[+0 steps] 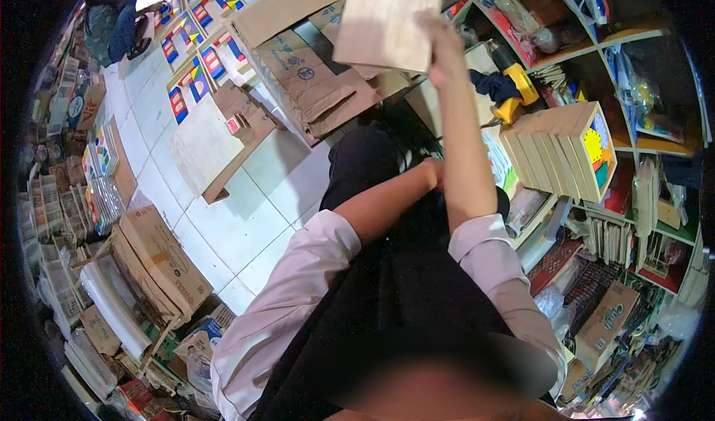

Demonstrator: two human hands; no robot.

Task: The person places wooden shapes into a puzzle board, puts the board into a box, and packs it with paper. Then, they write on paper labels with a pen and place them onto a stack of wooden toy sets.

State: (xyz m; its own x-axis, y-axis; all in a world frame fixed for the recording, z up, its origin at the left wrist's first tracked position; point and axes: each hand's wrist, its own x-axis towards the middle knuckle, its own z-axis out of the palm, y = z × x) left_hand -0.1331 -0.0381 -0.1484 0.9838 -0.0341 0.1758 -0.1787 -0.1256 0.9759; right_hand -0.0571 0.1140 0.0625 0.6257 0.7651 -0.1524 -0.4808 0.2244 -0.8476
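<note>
My right hand [445, 52] is raised and closed on the right edge of a pale, square wooden board [386, 23]. The board's plain face shows, and it is held above an open cardboard box [309, 78]. Low over my lap, my left hand [432, 172] is mostly covered by my right forearm; its fingers are hidden. Right of my right forearm stands a row of similar thick wooden boards [547, 157], the end one bearing a yellow clock-like shape. Behind that row lies a yellow and black power tool [518, 82].
A low wooden table [205, 149] carries a small red-and-white item [236, 125]. Colourful shape boards [197, 49] cover the floor beyond. Shelves [618, 41] line the right side. Cartons [164, 261] and stacked goods crowd the left. Another person [119, 23] is at the far left.
</note>
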